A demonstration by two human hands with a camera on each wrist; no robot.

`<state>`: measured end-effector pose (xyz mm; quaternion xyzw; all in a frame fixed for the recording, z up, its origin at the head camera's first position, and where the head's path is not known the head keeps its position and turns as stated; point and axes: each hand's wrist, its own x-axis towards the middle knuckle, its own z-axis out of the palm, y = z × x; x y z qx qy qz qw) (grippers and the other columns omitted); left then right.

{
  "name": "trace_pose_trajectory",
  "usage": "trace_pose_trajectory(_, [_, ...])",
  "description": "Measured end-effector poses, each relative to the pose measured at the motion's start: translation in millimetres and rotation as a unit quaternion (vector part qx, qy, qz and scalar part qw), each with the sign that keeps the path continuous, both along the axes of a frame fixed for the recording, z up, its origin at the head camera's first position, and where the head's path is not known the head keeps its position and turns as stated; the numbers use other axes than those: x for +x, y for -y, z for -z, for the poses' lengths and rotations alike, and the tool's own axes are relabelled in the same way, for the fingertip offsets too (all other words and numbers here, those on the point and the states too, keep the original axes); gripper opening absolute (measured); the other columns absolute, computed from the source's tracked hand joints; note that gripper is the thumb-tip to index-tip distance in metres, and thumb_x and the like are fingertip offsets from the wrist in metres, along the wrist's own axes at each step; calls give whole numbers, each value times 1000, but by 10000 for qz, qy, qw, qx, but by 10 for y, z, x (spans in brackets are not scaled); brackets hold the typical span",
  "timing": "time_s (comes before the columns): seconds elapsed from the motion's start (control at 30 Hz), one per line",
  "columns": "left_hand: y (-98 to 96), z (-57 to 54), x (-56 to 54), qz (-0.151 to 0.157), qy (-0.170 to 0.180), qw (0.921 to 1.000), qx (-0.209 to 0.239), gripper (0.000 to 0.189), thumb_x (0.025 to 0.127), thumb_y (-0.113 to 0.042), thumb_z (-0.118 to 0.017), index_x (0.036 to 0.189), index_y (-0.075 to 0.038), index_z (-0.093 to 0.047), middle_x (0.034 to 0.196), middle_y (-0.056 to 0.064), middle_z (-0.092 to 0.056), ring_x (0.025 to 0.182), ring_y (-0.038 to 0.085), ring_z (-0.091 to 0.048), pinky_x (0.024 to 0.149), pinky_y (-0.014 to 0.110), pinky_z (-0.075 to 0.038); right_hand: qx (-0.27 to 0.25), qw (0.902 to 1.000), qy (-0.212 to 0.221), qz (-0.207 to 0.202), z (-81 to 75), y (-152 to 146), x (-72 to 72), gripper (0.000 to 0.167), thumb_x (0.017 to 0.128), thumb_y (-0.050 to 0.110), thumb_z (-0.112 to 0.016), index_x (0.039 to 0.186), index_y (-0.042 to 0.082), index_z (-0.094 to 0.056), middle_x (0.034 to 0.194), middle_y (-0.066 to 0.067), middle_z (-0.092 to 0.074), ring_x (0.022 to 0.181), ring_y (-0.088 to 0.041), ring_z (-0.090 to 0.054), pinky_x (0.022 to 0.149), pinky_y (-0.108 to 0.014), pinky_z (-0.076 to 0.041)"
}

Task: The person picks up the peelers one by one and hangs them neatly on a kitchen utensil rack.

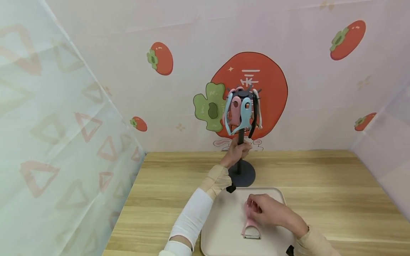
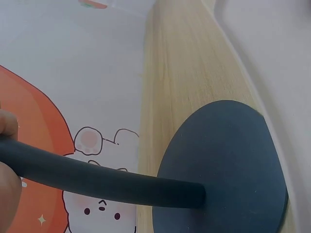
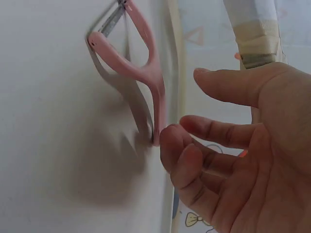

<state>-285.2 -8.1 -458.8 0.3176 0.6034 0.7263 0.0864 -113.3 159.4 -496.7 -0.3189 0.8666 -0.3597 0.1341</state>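
My left hand grips the dark upright pole of a stand with a round base. Several peelers hang around the stand's top, among them a light blue peeler and a pink peeler. On the beige tray in front lies another pink peeler, its blade end toward me. Over its handle is my right hand. In the right wrist view the thumb stands apart from the loosely bent fingers, and the fingertips are right at the handle's end without closing round it.
The stand's base sits just behind the tray's far edge on a wooden table. Behind it rises a cloth backdrop with printed persimmons, and further patterned cloth closes off the left and right sides.
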Motion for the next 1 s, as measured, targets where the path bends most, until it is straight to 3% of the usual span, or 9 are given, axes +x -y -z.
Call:
trace_pose_trajectory(0.23, [16,-6,2,3,35,10000,13,53,100,-3,-53,52,-21,-40,48,-11,-28,39,10,-18,44,30,-21,288,9995,83,122,31,81,56,12,95,6,-72,103,9,-63,72,12,-51,62,4,-44,57,-20,-41])
trace_pose_trajectory(0.53, [15,-9,-24,-126,41,9999,-4,52,100,-5,-54,52,-21,-39,48,-12,-29,39,9,-20,44,30,-21,608,9949,178,783,111,147,79,30,95,24,-80,110,8,-60,75,6,-55,61,-4,-48,53,-24,-38])
trace_pose_trajectory(0.67, [13,-11,-14,-125,125,9998,26,54,100,-2,-53,51,-20,-39,48,-13,-29,39,9,-20,44,29,-20,773,9896,198,1199,138,208,104,38,92,32,-84,109,9,-59,75,4,-54,61,-8,-49,52,-26,-37])
trace_pose_trajectory(0.87, [-7,0,-5,-58,111,9999,58,53,99,-6,-55,52,-22,-39,49,-13,-28,40,9,-19,44,30,-20,1000,9752,182,1965,122,293,162,45,84,31,-91,103,9,-56,72,-1,-54,59,-16,-51,52,-32,-39])
trace_pose_trajectory(1.0, [-18,5,0,-2,123,9998,129,53,99,-6,-55,52,-23,-38,49,-12,-27,41,9,-19,45,29,-21,1171,9679,140,2218,93,313,184,51,80,33,-93,100,5,-56,73,-6,-56,62,-19,-54,56,-38,-44])
